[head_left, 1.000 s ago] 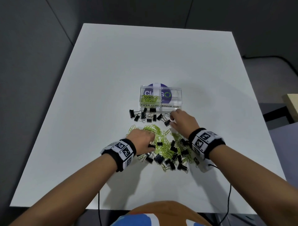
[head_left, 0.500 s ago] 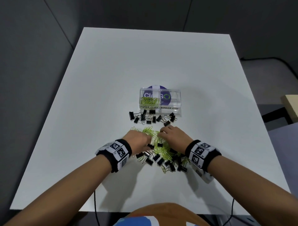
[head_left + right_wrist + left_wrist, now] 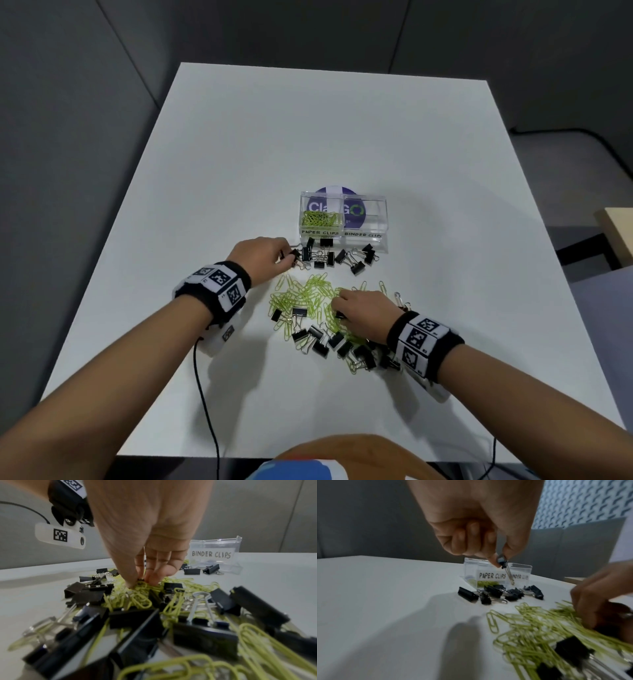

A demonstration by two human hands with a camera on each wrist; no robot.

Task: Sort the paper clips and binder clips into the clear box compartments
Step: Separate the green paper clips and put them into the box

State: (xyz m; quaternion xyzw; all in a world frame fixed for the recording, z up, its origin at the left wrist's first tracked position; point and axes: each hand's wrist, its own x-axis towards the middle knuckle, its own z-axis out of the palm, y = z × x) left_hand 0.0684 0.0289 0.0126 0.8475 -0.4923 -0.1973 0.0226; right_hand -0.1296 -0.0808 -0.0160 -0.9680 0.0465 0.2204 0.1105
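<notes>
Left hand (image 3: 259, 254) now at binder clips (image 3: 334, 255)

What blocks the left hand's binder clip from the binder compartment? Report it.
Nothing visible does. The left hand pinches a binder clip above the table. Loose clips lie low before the box, and the binder compartment, on the far side of the paper-clip one, looks open-topped.

Green and black clips on white.
Paper clips (image 3: 308, 298) yellow-green; binder clips (image 3: 329, 255) black with silver handles; box (image 3: 376, 226) clear over a purple disc; table (image 3: 308, 137) white; wristbands (image 3: 215, 284) black-and-white checked.
</notes>
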